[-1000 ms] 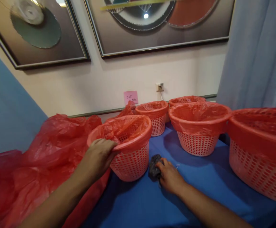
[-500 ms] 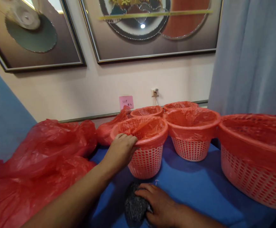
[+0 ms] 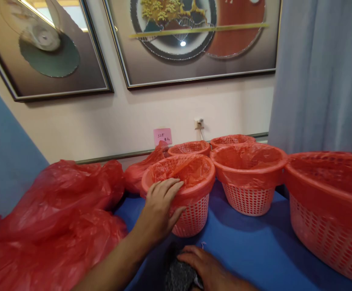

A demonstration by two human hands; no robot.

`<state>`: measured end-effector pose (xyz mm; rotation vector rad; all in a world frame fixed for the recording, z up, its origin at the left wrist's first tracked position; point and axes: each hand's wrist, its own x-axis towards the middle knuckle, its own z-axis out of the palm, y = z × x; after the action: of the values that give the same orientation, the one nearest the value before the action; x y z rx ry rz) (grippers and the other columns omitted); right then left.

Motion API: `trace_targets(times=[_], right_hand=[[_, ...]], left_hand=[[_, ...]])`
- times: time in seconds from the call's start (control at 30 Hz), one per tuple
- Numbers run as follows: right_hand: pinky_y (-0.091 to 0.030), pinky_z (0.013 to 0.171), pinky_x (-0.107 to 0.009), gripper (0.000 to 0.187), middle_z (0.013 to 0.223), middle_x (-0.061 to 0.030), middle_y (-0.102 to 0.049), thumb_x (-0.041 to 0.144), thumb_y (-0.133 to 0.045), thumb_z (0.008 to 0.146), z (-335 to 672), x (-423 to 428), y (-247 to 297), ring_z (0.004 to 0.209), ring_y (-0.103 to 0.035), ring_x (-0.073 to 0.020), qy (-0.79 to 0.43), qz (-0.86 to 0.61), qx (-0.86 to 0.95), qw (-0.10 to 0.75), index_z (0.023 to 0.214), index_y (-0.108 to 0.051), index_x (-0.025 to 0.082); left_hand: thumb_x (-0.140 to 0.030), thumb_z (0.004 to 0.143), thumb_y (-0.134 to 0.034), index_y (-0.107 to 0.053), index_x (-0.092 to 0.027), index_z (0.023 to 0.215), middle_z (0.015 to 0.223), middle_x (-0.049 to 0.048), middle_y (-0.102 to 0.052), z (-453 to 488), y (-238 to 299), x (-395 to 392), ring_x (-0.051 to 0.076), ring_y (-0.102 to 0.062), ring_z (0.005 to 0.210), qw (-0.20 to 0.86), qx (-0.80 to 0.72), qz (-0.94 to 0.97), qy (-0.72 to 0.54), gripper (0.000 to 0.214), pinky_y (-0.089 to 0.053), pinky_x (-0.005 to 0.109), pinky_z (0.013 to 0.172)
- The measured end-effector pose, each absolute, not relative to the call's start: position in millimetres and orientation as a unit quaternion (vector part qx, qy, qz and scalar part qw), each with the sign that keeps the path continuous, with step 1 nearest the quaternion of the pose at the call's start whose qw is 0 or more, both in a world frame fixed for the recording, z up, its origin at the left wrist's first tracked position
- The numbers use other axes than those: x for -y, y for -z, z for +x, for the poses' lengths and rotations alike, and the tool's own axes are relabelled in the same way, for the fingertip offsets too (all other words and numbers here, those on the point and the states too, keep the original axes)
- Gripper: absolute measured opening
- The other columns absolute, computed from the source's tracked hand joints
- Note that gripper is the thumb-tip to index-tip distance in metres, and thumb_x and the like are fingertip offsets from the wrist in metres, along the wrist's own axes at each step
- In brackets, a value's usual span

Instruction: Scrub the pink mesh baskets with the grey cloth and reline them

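Observation:
My left hand point(image 3: 160, 206) lies with fingers stretched out against the near rim of a small red mesh basket point(image 3: 191, 214) lined with a red plastic bag. The basket stands upright on a blue table point(image 3: 245, 250). My right hand point(image 3: 204, 268) rests at the bottom edge of the view, its fingers curled over a dark grey scrubbing pad point(image 3: 179, 277) on the blue surface, just in front of the basket.
More red lined baskets stand behind and to the right: one point(image 3: 249, 178), a large one point(image 3: 330, 210) at the right edge, two small ones point(image 3: 191, 148) near the wall. Loose red plastic bags point(image 3: 51, 218) pile up at the left. A grey curtain point(image 3: 321, 72) hangs right.
My left hand pushed the basket away toward the others, then loosened from gripping the rim to fingers laid flat. My right hand drew the grey pad back toward me.

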<state>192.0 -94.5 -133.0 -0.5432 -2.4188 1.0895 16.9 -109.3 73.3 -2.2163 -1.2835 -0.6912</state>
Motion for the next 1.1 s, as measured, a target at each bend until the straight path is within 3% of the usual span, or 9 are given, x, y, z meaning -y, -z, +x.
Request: trace_targets(times=[0.07,0.2,0.27,0.37,0.5,0.67,0.8,1.0,1.1], right_hand=[[-0.029,0.122,-0.055,0.084,0.162,-0.0112,-0.036,0.033,-0.078,0.075,199.2,94.3,127.3,0.147,-0.037,-0.0345,-0.399,-0.194,0.874,0.201,0.152,-0.045,0.032],[-0.029,0.121,-0.057,0.077,0.163,-0.0128,-0.034,0.051,-0.073,0.082,207.9,94.2,124.2,0.149,-0.034,-0.0347,-0.413,-0.188,0.854,0.254,0.151,-0.045,0.03],[-0.037,0.117,-0.052,0.059,0.152,-0.0137,-0.047,0.043,-0.068,0.087,204.6,93.9,127.2,0.141,-0.044,-0.0311,-0.414,-0.209,0.828,0.316,0.141,-0.055,0.025],[-0.049,0.101,-0.04,0.029,0.12,-0.0102,-0.065,0.024,-0.062,0.085,190.1,91.1,133.0,0.114,-0.062,-0.0239,-0.4,-0.253,0.807,0.353,0.113,-0.066,0.02],[-0.049,0.086,-0.033,0.016,0.098,-0.0067,-0.069,0.022,-0.06,0.084,169.4,80.0,142.3,0.093,-0.064,-0.0205,-0.402,-0.309,0.799,0.323,0.098,-0.068,0.018],[-0.048,0.078,-0.031,0.026,0.091,-0.0068,-0.072,0.041,-0.058,0.09,170.1,72.0,155.6,0.085,-0.065,-0.0205,-0.471,-0.326,0.748,0.335,0.094,-0.068,0.017],[-0.049,0.081,-0.032,0.035,0.091,-0.0069,-0.072,0.048,-0.051,0.097,186.7,85.0,156.0,0.087,-0.065,-0.0212,-0.47,-0.316,0.742,0.357,0.094,-0.068,0.018],[-0.052,0.079,-0.031,0.027,0.092,-0.0071,-0.073,0.041,-0.051,0.097,198.8,96.1,161.5,0.085,-0.069,-0.0212,-0.433,-0.335,0.748,0.376,0.096,-0.068,0.02],[-0.055,0.08,-0.03,0.024,0.092,-0.007,-0.074,0.036,-0.052,0.097,202.0,89.6,175.0,0.085,-0.071,-0.0208,-0.411,-0.35,0.727,0.423,0.103,-0.068,0.02]], left_hand=[[-0.023,0.092,-0.065,-0.041,-0.025,0.145,0.142,0.0144,-0.056,7.9,-51.2,125.5,0.032,-0.051,0.134,0.259,0.45,-0.778,0.354,0.058,-0.041,0.058,0.112],[-0.012,0.092,-0.054,-0.051,-0.032,0.128,0.111,0.0059,-0.065,-6.5,21.4,155.7,0.025,-0.064,0.109,0.201,0.449,-0.713,0.499,0.041,-0.055,0.046,0.097],[-0.016,0.092,-0.052,-0.055,-0.031,0.118,0.103,0.0051,-0.068,-5.7,56.8,162.6,0.023,-0.067,0.095,0.107,0.466,-0.738,0.476,0.031,-0.06,0.039,0.082],[-0.026,0.09,-0.054,-0.061,-0.027,0.097,0.089,0.0052,-0.07,0.6,90.5,158.8,0.024,-0.068,0.081,-0.031,0.509,-0.781,0.361,0.01,-0.059,0.038,0.072],[-0.033,0.091,-0.048,-0.06,-0.023,0.079,0.08,0.0071,-0.07,-0.1,104.9,142.0,0.024,-0.067,0.077,-0.102,0.607,-0.727,0.305,0.02,-0.053,0.038,0.071],[-0.039,0.094,-0.045,-0.059,-0.019,0.078,0.079,0.0062,-0.069,-8.2,111.0,137.0,0.021,-0.063,0.075,-0.183,0.641,-0.669,0.328,0.029,-0.046,0.033,0.072],[-0.039,0.094,-0.044,-0.059,-0.019,0.077,0.078,0.0054,-0.067,-12.3,114.1,144.6,0.021,-0.062,0.074,-0.201,0.644,-0.647,0.357,0.03,-0.044,0.032,0.071],[-0.036,0.094,-0.047,-0.06,-0.019,0.075,0.078,0.0054,-0.068,-14.6,110.8,148.0,0.021,-0.063,0.075,-0.19,0.641,-0.643,0.373,0.028,-0.046,0.031,0.071],[-0.035,0.095,-0.049,-0.062,-0.019,0.077,0.076,0.0046,-0.067,-15.3,109.0,150.1,0.02,-0.063,0.071,-0.158,0.639,-0.647,0.384,0.027,-0.047,0.03,0.068]])
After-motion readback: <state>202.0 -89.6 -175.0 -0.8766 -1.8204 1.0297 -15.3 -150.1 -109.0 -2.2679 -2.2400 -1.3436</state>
